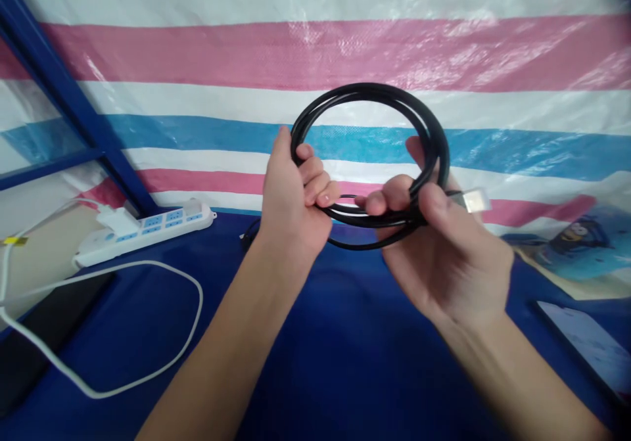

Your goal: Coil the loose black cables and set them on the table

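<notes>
A black cable [374,99] is wound into a round coil and held up in front of me over a blue surface [315,362]. My left hand [293,198] is closed around the coil's left side, fingers wrapped over the strands. My right hand [438,244] pinches the lower right of the coil between thumb and fingers. The cable's silver plug [476,200] sticks out to the right past my right thumb.
A white power strip [148,227] with blue sockets lies at the left, its white cord [148,336] looping over the blue surface. A dark flat device [44,336] sits at far left. A phone or tablet [586,346] lies at the right. A striped tarp [315,53] hangs behind.
</notes>
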`<state>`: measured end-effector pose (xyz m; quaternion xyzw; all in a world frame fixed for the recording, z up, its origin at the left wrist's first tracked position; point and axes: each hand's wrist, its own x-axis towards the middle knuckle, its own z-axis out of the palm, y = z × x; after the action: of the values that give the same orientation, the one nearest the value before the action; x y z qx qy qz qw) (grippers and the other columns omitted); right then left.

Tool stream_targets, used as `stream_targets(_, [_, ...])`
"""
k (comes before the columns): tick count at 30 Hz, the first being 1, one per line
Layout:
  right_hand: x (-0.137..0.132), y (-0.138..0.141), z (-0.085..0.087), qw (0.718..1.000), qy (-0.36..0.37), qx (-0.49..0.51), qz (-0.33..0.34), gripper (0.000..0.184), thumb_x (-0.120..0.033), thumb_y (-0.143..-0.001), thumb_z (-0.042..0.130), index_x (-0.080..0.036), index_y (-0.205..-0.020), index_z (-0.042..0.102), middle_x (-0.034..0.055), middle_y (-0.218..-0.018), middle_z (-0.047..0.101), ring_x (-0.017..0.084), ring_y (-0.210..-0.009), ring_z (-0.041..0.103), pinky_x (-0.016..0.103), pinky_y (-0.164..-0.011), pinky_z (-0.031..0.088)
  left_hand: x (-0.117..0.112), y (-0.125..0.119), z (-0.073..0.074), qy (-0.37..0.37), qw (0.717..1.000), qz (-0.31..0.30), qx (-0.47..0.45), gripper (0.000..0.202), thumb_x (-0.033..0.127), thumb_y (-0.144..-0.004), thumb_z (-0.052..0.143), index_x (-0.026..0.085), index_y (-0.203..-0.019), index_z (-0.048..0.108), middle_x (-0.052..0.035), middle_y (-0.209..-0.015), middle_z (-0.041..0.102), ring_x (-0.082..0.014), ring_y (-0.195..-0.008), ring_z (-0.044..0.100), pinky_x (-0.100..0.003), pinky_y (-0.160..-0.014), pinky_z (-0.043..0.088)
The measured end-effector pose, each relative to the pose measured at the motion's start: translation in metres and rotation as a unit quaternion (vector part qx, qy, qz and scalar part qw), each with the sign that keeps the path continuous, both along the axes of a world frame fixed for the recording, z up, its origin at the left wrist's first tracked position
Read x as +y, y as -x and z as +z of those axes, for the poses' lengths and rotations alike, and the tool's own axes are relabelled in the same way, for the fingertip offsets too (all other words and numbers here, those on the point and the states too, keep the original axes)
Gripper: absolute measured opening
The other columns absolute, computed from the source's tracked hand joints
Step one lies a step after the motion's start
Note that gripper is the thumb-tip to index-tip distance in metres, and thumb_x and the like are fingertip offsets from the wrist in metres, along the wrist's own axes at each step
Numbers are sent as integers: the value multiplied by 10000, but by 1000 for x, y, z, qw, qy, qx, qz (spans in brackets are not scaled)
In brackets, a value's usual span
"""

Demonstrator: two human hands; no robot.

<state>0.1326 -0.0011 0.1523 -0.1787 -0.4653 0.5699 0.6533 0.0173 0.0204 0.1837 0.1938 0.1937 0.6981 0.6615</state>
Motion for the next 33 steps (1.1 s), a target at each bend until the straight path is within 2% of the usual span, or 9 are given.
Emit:
stream_targets(3, [5,-10,9,996,49,4,-74,194,-147,-817,532,-242,-981,573,-86,-463,277,44,-388,353,205,-537,447,-7,-17,-4,-10,999,-41,-3,430,491,-915,344,188,-609,348,92,-396,212,-22,-272,197,-160,-322,241])
stream_targets(6, [14,-33,19,993,69,-47,-85,175,-134,-832,476,-218,-910,608,-91,-431,142,31,-317,138,192,-357,265,-8,-24,-8,-32,991,-133,14,470,524,-911,311,187,-584,333,83,-405,224,-33,-293,243,-178,-369,325])
stream_targets(10, [21,-62,27,977,93,-193,-20,124,-145,-723,600,-195,-831,638,-95,-417,142,16,-288,126,189,-299,156,-4,-11,-6,-74,964,-228,113,448,469,-919,353,164,-601,433,89,-405,204,-15,-285,216,-162,-345,259])
stream_targets(15, [18,-72,30,951,107,-291,0,253,-195,-608,714,-235,-846,634,-102,-352,212,38,-272,148,205,-271,156,-6,-1,-5,-117,919,-259,275,376,471,-847,518,167,-629,472,94,-410,186,-10,-296,168,-171,-327,184])
stream_targets(19, [15,-68,32,952,85,-294,-25,227,-158,-629,687,-228,-827,602,-86,-367,309,26,-274,171,196,-281,156,-12,-3,-6,-136,907,-230,325,456,287,-797,609,198,-522,257,92,-430,141,-2,-342,141,-171,-346,140])
stream_targets(24, [12,-53,32,974,-5,-204,-93,356,-111,-699,589,-286,-1006,543,-64,-510,449,61,-349,363,206,-341,302,-15,-5,1,-115,944,-158,266,473,213,-848,501,203,-545,138,83,-418,83,-21,-323,109,-184,-340,158])
stream_targets(26, [12,-49,31,976,-24,-188,-103,196,-122,-717,570,-238,-876,573,-53,-516,461,64,-362,398,222,-360,345,-14,-7,2,-98,959,-137,230,467,251,-865,486,208,-566,129,84,-422,54,-27,-313,87,-184,-324,145])
stream_targets(29, [13,-49,30,976,-19,-197,-91,79,-169,-727,598,-171,-656,561,-42,-487,436,46,-328,383,221,-337,340,-11,-11,0,-90,971,-118,190,471,286,-866,503,208,-568,146,86,-427,43,-21,-305,82,-174,-315,141])
stream_targets(33, [15,-56,29,961,36,-248,-114,105,-198,-731,640,-199,-836,638,-103,-348,266,22,-234,220,184,-277,262,-9,-11,-5,-110,956,-152,227,452,276,-860,513,203,-544,199,84,-433,97,-18,-312,149,-172,-338,218])
